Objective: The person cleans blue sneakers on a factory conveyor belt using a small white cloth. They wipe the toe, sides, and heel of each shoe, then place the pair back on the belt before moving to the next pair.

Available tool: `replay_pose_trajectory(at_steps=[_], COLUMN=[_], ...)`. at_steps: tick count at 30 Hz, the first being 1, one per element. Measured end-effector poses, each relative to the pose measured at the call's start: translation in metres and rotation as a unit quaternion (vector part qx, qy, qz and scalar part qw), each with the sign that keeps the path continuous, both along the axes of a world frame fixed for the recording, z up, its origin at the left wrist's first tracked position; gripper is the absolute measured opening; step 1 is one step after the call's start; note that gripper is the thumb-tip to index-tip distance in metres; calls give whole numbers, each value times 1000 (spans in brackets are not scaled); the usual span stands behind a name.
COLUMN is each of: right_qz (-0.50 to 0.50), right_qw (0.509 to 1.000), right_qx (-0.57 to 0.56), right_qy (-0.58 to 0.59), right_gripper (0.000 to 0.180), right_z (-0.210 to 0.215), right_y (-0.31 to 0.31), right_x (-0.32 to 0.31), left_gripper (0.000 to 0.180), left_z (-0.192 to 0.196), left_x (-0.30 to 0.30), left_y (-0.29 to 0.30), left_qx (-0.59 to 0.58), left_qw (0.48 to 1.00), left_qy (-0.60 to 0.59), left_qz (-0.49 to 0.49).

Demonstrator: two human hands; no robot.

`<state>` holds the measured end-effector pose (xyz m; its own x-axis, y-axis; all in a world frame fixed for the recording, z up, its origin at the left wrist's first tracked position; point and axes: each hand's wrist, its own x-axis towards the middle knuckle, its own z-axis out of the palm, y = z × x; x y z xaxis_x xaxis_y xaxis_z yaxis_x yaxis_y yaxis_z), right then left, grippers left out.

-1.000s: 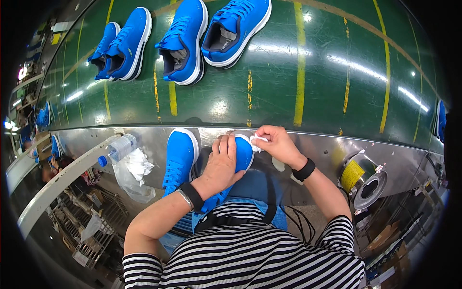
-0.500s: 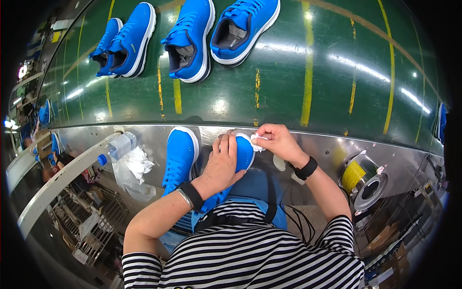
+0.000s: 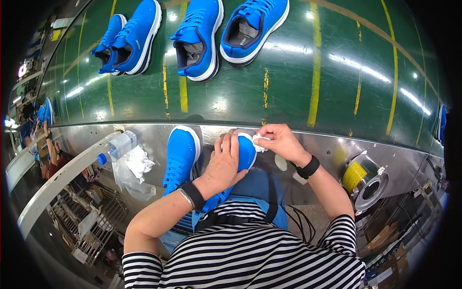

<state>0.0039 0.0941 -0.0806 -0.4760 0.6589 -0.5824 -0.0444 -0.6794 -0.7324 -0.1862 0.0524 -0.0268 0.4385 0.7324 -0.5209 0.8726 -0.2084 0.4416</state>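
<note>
1. A wide green belt (image 3: 288, 86) with yellow lines filled the far half of the scene, and it carried three blue shoes (image 3: 197, 38) side by side at its far left, soles down and openings up, so each one sat steady.
2. A steel worktop (image 3: 332, 144) ran along the near edge of the belt, just in front of the person, and served as a ledge for the shoe in hand.
3. The held shoe (image 3: 245, 149) lay near the middle of that ledge with its white-edged toe pointing far, its heel end running back toward the person's lap, so the toe rim faced the wiping hand.
4. A second blue shoe (image 3: 180, 156) lay just to its left, laces up, close by and within reach.
5. The left hand (image 3: 224, 164) lay flat over the held shoe, its grip closed loosely around the upper, apparently pressing it still.
6. The right hand (image 3: 279, 142) had its grip pinched shut on a small white cloth (image 3: 260, 140), which touched the toe rim.
7. A clear bottle (image 3: 118, 147) with a blue cap and a crumpled plastic bag (image 3: 134, 168) sat to the left on a rail, apart from the shoes.
</note>
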Motion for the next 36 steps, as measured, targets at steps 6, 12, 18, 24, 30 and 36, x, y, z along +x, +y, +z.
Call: replay_pose_trajectory(at_steps=[6,12,18,24,30,36], right_qz=[65,108,69,124,80,141], right_qw=[996,988,997,985,997,982], right_qx=[46,88,19,108,20,99], right_qy=[-39,-69,9,-59,-9,-71], right_gripper=[12,11,10,9,10,10], right_z=[-9,-8,-10,-13,-7,-8], right_y=[7,7,9,11,13,15], right_x=[-2,0,3,3,6,5], left_gripper=[99,99,100,100,99,98], left_z=[0,1,0,5,3,4], left_x=[2,2,2,7,6,8], left_y=[2,2,0,4,2,4], left_qx=[-1,1,5,-17,-13,-18], left_qw=[1000,1000,1000,1000,1000,1000], left_qy=[-1,11,6,3,4,13], left_qz=[-4,-5,-1,-2,-14,-15])
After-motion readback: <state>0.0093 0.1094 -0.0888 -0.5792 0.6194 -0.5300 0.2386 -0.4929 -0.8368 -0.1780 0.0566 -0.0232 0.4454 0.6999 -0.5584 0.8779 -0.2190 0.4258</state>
